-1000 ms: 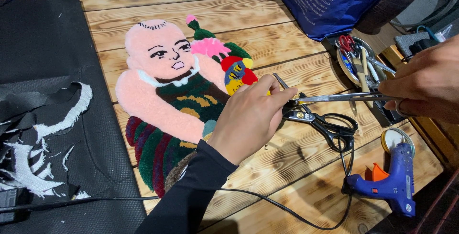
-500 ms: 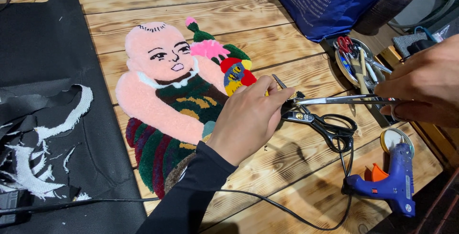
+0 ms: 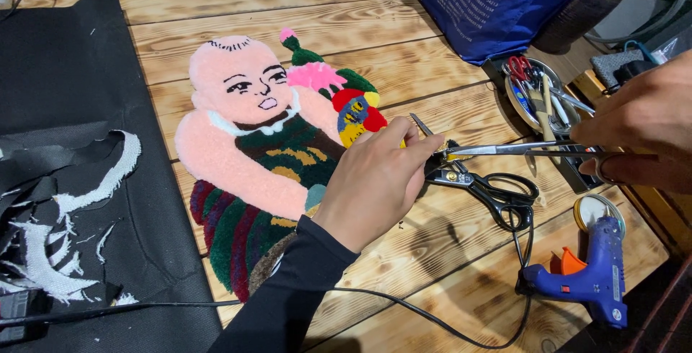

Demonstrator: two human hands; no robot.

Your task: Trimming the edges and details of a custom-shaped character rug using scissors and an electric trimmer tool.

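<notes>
Left hand [image 3: 375,180] comes in from bottom centre in a black sleeve, wrist bent, knuckles up, fingers curled and pinched at the right edge of the tufted rug figure [image 3: 267,158], just beside its red-yellow patch; what exactly the fingertips pinch is hidden. Right hand [image 3: 638,133] enters from the right edge, palm down, closed around the handles of silver scissors [image 3: 504,149], a finger through a loop. Scissors lie near horizontal, tips pointing left, meeting the left fingertips at the rug edge; whether the blades are parted I can't tell. Rug lies flat on the wooden table [image 3: 432,266], centre-left. Black scissors [image 3: 490,191] rest on the table just under the silver pair. Blue glue gun [image 3: 591,274] sits lower right, cord looping across the planks. Black fabric [image 3: 65,144] with white scraps on the left.
</notes>
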